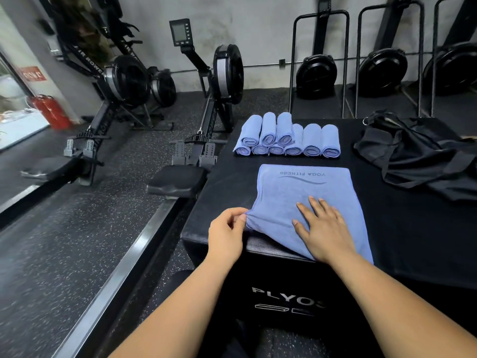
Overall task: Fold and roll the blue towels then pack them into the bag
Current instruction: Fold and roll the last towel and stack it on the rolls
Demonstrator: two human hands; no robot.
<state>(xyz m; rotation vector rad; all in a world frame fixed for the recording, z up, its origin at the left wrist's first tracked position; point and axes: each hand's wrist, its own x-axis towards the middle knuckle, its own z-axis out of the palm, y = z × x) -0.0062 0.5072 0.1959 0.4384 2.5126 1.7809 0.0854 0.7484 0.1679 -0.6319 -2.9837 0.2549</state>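
Note:
A folded blue towel (pixel 296 192) printed "YOGA FITNESS" lies flat on the black plyo box (pixel 400 236), its near end hanging over the front edge. My left hand (pixel 227 233) pinches the towel's near left corner between thumb and fingers. My right hand (pixel 322 228) presses flat on the towel's near half, fingers straight and spread. Behind the towel, several rolled blue towels (pixel 286 135) are stacked in two layers. A crumpled black bag (pixel 418 153) lies at the box's far right.
Rowing machines (pixel 201 120) stand on the speckled rubber floor to the left and behind the box. More upright rowers (pixel 382 71) line the back wall. A red fire extinguisher (pixel 50 109) sits by the window at far left.

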